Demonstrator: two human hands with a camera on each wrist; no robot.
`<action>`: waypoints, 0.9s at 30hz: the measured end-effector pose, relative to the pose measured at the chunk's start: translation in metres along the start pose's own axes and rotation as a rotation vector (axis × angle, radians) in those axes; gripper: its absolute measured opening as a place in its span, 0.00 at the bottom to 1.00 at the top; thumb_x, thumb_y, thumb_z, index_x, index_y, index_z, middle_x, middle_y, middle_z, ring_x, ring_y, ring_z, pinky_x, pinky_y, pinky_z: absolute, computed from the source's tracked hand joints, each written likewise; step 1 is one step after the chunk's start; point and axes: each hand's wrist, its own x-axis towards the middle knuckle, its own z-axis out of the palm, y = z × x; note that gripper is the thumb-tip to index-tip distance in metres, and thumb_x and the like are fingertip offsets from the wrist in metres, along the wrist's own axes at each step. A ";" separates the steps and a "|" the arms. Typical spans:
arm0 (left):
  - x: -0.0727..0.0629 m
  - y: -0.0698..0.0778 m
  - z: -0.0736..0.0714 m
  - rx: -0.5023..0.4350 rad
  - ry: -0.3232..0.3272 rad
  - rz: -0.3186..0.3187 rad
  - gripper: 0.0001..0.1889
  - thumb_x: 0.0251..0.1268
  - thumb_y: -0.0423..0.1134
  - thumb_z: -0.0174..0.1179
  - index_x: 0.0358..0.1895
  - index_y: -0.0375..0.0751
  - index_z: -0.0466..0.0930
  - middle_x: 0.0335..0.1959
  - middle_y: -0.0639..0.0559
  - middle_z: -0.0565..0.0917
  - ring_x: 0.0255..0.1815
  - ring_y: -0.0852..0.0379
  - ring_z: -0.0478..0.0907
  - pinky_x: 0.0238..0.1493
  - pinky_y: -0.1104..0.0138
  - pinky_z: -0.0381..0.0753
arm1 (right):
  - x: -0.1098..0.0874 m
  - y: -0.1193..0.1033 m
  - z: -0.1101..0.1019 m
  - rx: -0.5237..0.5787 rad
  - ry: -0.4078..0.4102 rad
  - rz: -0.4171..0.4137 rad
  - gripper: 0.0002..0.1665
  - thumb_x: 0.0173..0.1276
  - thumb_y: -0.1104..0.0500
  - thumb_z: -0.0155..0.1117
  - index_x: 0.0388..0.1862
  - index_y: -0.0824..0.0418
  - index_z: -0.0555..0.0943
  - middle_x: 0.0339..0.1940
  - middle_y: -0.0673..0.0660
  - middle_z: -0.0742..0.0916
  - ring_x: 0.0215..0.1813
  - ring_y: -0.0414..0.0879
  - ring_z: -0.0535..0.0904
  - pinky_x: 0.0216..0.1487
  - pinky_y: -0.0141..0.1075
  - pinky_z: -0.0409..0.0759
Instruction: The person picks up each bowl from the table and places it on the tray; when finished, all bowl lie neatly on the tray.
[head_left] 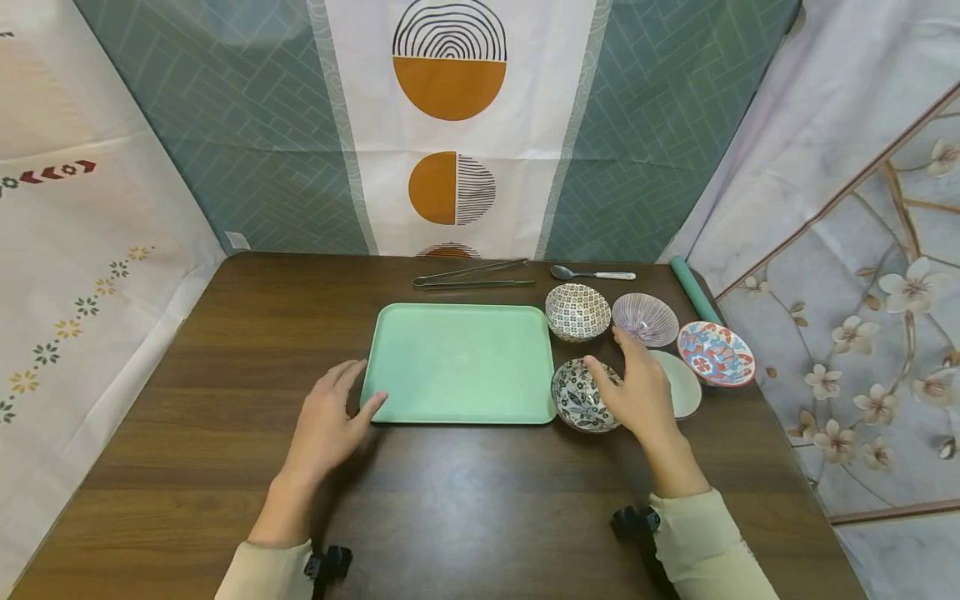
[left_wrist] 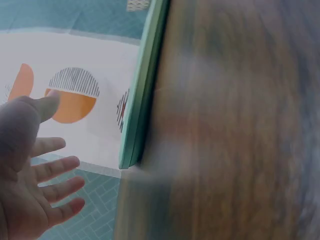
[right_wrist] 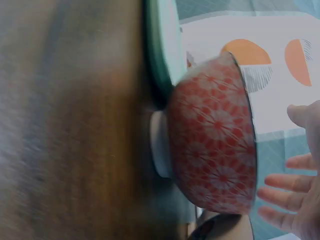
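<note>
A mint-green rectangular tray (head_left: 459,365) lies flat on the table. My left hand (head_left: 324,427) is at its left edge, thumb spread from the fingers, gripping nothing; the left wrist view shows the palm (left_wrist: 20,200) apart from the tray's side. Over the bowls on the right, my right hand (head_left: 643,393) hovers with thumb and fingers parted. Under its thumb is a floral bowl (head_left: 579,402), dark and white inside; in the right wrist view the nearest bowl (right_wrist: 215,130) has a red flowered outside. The hand partly covers a pale green oval dish (head_left: 684,385).
Behind these stand a brown-patterned bowl (head_left: 577,312), a purple-striped bowl (head_left: 647,318) and a red-and-blue bowl (head_left: 716,354). Metal tongs (head_left: 472,273) and a spoon (head_left: 592,273) lie along the back edge. A green cylinder (head_left: 695,290) lies at the back right corner.
</note>
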 end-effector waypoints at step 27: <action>0.003 -0.024 0.017 -0.321 -0.010 -0.409 0.21 0.69 0.40 0.67 0.61 0.33 0.81 0.48 0.36 0.87 0.49 0.43 0.86 0.45 0.64 0.83 | 0.021 0.053 -0.044 0.137 0.171 0.204 0.20 0.74 0.61 0.63 0.57 0.75 0.79 0.51 0.70 0.87 0.51 0.61 0.85 0.45 0.16 0.72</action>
